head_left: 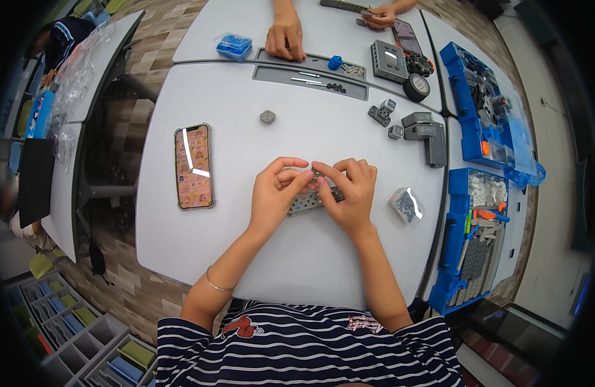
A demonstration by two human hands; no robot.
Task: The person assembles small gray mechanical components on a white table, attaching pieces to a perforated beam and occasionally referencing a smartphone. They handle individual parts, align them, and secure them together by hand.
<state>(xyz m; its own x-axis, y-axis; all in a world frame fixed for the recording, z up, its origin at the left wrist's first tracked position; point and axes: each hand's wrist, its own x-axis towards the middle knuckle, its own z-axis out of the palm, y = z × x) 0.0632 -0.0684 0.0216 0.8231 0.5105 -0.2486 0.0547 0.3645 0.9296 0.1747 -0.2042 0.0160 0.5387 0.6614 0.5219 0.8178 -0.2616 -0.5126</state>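
My left hand [275, 192] and my right hand [350, 193] meet over the middle of the white table [233, 245]. Both are closed at the fingertips around a small grey building piece [316, 174], largely covered by the fingers. Just below them lies a grey perforated building plate [302, 205] with a few blue spots, partly hidden by my hands. To the right of my right hand is a small clear box [407, 206] of grey-blue parts. A small grey block [267, 117] sits by itself farther away.
A phone [194, 166] lies at left. Grey blocks [418, 132] stand at right, near blue bins [462, 242] of parts. Across the table another person's hands [286, 37] work beside a grey tray [310, 84], a blue-parts box [233, 46] and a grey controller box [389, 61].
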